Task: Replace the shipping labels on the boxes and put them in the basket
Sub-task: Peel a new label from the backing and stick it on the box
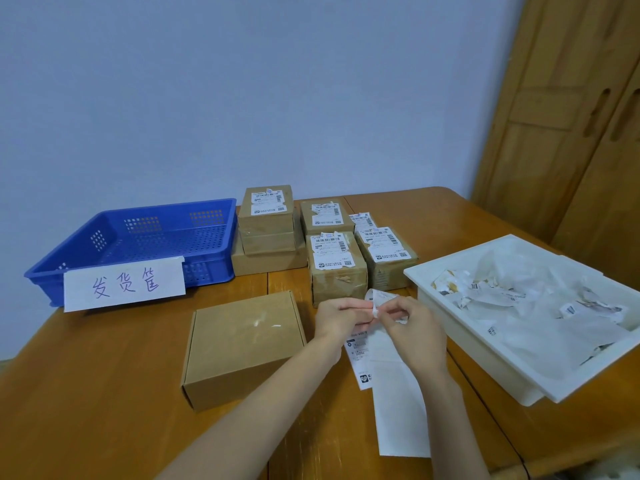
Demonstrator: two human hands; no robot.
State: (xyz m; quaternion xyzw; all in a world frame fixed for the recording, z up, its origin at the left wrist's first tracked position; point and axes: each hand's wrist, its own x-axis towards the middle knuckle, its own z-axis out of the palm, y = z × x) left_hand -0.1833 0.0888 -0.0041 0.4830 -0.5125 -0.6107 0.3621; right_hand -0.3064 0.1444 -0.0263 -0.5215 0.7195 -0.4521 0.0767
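Note:
A plain brown box (pixel 242 344) with no label lies on the wooden table in front of me, with white scraps of an old label on its lid. Just right of it, my left hand (pixel 341 318) and my right hand (pixel 412 327) pinch the top of a new shipping label (pixel 391 379) between them, its white backing strip hanging down onto the table. The blue basket (pixel 104 237) with a handwritten paper sign stands at the far left, holding no boxes. Several labelled boxes (pixel 337 265) are stacked behind my hands.
A white tray (pixel 485 365) full of crumpled label scraps and backing paper sits at the right, partly over the table edge. A wooden wardrobe (pixel 571 116) stands at the back right. The wall runs behind the table.

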